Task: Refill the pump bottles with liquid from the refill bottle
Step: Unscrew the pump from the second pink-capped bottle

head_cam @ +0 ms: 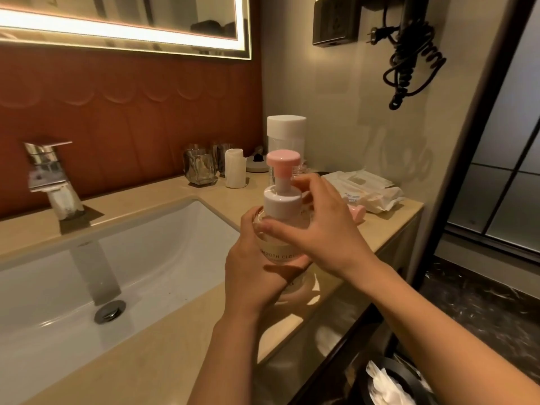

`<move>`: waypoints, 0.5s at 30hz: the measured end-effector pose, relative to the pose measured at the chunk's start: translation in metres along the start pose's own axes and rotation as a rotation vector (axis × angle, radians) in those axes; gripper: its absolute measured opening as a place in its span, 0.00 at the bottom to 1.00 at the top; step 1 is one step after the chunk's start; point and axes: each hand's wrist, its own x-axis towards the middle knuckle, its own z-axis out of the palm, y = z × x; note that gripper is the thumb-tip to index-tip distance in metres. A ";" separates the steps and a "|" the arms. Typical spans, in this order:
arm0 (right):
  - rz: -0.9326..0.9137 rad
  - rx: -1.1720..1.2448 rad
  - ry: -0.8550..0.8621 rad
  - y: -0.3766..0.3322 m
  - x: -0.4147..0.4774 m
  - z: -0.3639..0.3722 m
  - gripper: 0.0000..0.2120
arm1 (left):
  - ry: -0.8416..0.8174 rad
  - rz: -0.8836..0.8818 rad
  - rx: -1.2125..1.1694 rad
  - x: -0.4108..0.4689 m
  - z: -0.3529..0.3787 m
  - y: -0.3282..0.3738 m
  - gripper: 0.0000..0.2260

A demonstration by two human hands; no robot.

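Note:
A clear round pump bottle (280, 252) with a white collar and a pink pump head stands at the counter's front edge. My left hand (251, 264) wraps its body from the left. My right hand (318, 229) has its fingers curled around the white collar and the bottle's shoulder. Behind it stands a taller clear bottle with a wide white cap (286, 133), partly hidden by the pump head. A pink piece (358, 214) lies on the counter behind my right hand, mostly hidden.
The white sink basin (117, 273) with a chrome tap (49, 176) lies to the left. Glass tumblers (201, 168), a white roll and a wipes pack (368, 191) sit at the counter's back. A waste bin (391, 384) stands on the floor lower right.

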 end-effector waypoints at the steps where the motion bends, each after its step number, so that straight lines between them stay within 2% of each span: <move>1: 0.008 0.014 0.046 -0.003 0.005 0.002 0.36 | 0.003 -0.010 -0.010 0.000 0.000 0.001 0.37; 7: 0.057 -0.119 0.192 -0.010 0.024 0.015 0.30 | 0.044 -0.040 0.022 0.001 0.002 -0.002 0.40; 15: 0.080 0.028 0.119 -0.006 0.023 0.001 0.25 | 0.036 0.009 0.040 0.003 0.003 -0.007 0.40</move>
